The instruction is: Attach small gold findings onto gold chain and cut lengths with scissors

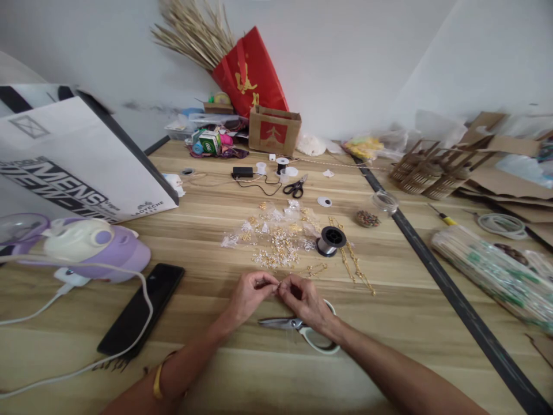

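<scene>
Lying just beyond the left hand point(254, 294) are beads point(277, 251).

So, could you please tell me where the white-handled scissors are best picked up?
I'd take the white-handled scissors by the lower handle loop, coming from the near right side. They lie with the blades pointing left, and the right hand partly covers the upper loop, while the lower one shows more fully.
</scene>
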`<state>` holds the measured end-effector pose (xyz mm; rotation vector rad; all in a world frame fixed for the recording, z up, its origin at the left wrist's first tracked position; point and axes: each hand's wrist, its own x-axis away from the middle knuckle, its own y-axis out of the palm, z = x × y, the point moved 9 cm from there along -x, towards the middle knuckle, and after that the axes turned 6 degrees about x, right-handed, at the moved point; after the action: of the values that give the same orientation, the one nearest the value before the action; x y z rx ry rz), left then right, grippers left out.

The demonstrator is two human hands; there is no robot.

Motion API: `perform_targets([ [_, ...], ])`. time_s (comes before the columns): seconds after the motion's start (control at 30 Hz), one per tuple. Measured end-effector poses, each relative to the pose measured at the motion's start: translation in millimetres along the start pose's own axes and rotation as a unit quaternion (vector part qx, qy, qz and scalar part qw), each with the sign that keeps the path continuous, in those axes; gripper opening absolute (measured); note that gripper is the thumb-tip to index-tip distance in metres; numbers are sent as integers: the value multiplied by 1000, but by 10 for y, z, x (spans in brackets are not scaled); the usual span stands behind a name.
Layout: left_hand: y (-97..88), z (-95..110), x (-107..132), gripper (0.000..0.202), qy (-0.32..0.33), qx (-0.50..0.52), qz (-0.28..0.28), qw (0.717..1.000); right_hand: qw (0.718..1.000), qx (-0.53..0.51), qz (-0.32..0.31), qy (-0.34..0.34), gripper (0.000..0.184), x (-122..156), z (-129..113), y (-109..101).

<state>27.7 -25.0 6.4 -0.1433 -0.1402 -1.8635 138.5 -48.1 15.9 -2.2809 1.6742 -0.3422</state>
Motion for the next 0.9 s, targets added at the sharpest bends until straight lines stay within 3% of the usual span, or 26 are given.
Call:
perform_targets([
  [0.9, 36, 56, 11, 8, 16, -9, -16, 1000, 1000, 12, 20, -2, 23, -1, 37, -22],
])
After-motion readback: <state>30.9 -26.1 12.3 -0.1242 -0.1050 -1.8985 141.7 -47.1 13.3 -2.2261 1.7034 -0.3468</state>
